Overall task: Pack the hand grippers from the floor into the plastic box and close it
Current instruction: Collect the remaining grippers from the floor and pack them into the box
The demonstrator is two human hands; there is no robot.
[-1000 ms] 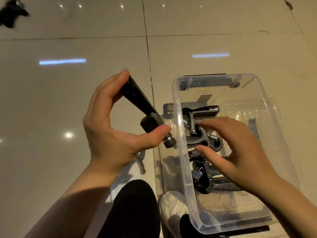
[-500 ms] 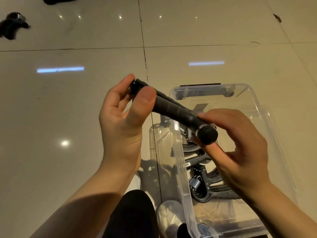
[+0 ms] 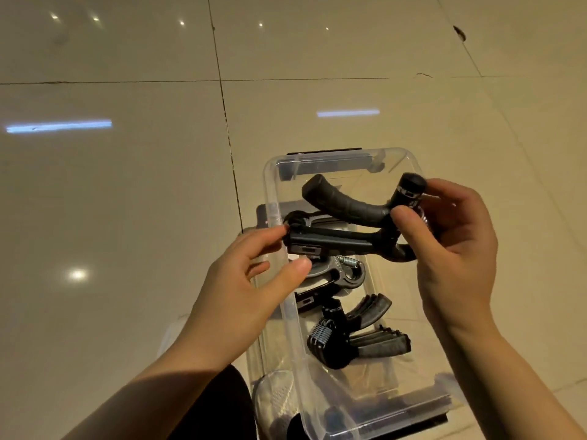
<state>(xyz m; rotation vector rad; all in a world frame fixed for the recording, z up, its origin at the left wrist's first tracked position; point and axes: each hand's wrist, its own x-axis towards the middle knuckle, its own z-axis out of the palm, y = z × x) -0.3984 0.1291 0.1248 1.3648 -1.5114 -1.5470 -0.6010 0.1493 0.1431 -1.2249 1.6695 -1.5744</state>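
A clear plastic box stands open on the tiled floor in front of me. Both hands hold one black hand gripper level above the box's far half. My left hand pinches the end of its straight lower handle at the box's left wall. My right hand grips its spring end at the right. Inside the box lie two more black hand grippers: one under the held one, another with a steel coil spring nearer me.
The box's clear lid with dark latches lies under or beside the box. My knee in dark cloth and a light shoe are at the box's near left corner. Glossy beige tiles surround everything.
The held gripper has been turned from a slanted pose left of the box to lie level over the box. My right hand has taken hold of it, and the view has shifted.
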